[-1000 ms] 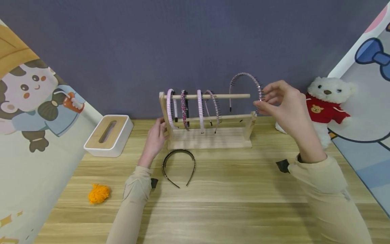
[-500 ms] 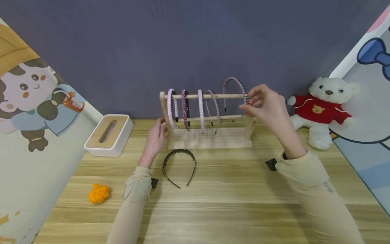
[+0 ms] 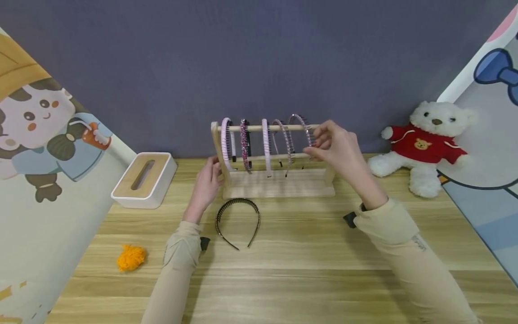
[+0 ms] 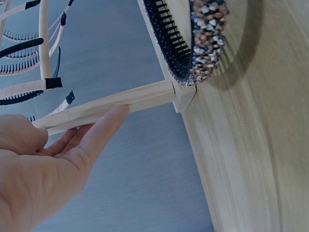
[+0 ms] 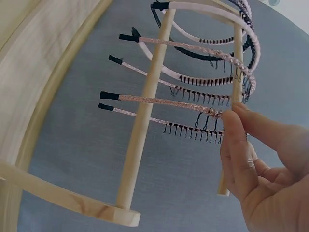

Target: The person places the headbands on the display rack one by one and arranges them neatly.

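A wooden headband rack [image 3: 279, 184] stands at the back of the table, with several pink, white and dark headbands hung over its rods. My right hand [image 3: 337, 146] pinches a sparkly pink toothed headband [image 3: 297, 118] between thumb and fingertips, at the open right end of the top rod. In the right wrist view this headband [image 5: 169, 102] loops around the rods, beside another pink one [image 5: 169, 84]. My left hand [image 3: 207, 182] holds the rack's left post [image 4: 111, 104]. A black headband with a stone-covered band [image 3: 238, 201] lies in front of the rack.
To the left stands a white tissue box [image 3: 151, 198] with a wooden lid. An orange fluffy ball [image 3: 131, 257] lies nearer the front left. A white teddy bear [image 3: 429, 139] in a red sweater sits at the right, against the wall. A dark wall [image 3: 259, 54] rises behind the rack.
My right hand has moved left and slightly down, bringing the sparkly pink headband along the top rod towards the other headbands. The left hand has stayed at the rack's post.
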`<action>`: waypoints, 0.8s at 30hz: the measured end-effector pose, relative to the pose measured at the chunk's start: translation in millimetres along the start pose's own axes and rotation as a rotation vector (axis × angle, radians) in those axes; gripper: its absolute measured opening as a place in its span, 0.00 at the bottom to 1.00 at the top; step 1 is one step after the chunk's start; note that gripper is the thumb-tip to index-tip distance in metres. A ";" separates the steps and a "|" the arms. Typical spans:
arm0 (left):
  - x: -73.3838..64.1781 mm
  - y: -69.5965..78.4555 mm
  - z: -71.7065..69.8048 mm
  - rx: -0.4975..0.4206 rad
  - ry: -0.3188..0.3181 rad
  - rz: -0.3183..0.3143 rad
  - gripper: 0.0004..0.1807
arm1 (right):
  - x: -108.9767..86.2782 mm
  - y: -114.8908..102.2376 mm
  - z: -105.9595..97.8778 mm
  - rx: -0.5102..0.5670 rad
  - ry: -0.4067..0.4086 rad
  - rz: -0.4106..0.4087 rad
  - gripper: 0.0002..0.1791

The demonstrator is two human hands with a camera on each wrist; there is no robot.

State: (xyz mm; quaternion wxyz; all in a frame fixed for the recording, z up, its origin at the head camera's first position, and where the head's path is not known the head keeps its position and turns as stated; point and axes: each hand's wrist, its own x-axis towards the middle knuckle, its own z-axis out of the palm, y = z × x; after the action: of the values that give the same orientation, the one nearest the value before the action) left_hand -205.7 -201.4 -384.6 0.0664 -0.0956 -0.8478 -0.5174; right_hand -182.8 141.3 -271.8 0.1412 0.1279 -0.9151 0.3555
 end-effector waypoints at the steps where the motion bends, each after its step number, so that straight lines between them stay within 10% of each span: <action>1: 0.1 -0.1 -0.1 -0.002 0.000 -0.001 0.22 | 0.0 -0.3 1.1 0.002 -0.004 0.000 0.20; 24: -2.6 4.4 -0.8 0.019 0.009 -0.008 0.22 | -13.8 -8.2 0.5 -0.018 0.046 -0.038 0.24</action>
State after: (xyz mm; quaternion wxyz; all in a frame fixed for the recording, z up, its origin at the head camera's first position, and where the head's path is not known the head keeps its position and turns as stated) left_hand -202.2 -200.4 -381.0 0.0692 -0.0893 -0.8526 -0.5102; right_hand -167.4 136.9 -271.9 0.1702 0.1355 -0.9121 0.3474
